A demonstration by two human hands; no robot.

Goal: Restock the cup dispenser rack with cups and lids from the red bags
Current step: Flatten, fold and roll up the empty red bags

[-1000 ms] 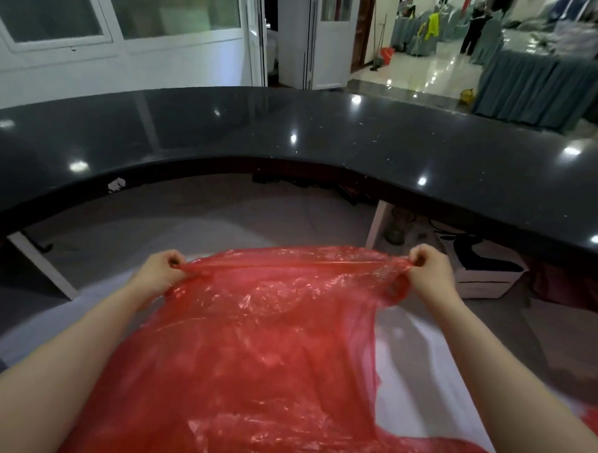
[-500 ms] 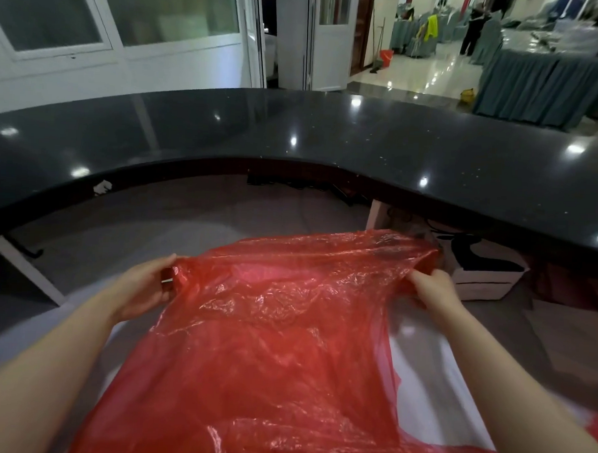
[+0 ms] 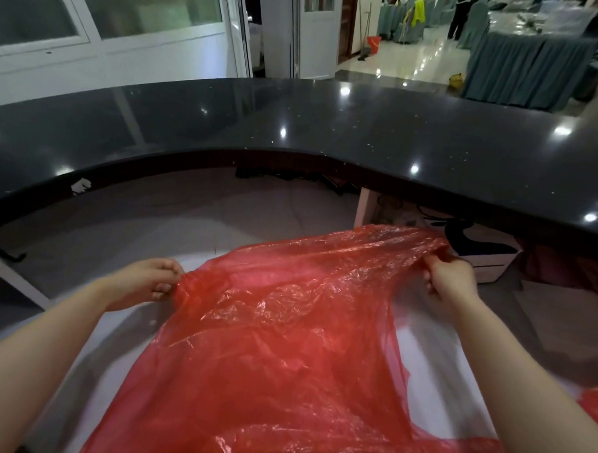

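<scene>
Person's got a red bag [image 3: 285,345] stretched out in front of them, w/ both hands on its far edge. Left hand [image 3: 144,283] has its fingers [image 3: 163,286] curled, pinching the bag's left corner. Right hand [image 3: 451,279] is further out, fingers [image 3: 430,264] curled round and pinching the right corner, which sits a bit higher. Bag is thin, crinkly, see-thru plastic, draped over a white surface [image 3: 431,386] below the curved black counter [image 3: 329,125]. Can't tell what's inside, if anything. Bit of another red bag [image 3: 596,407] at the right edge. White box [image 3: 488,262] under the counter, just beyond the right hand.
</scene>
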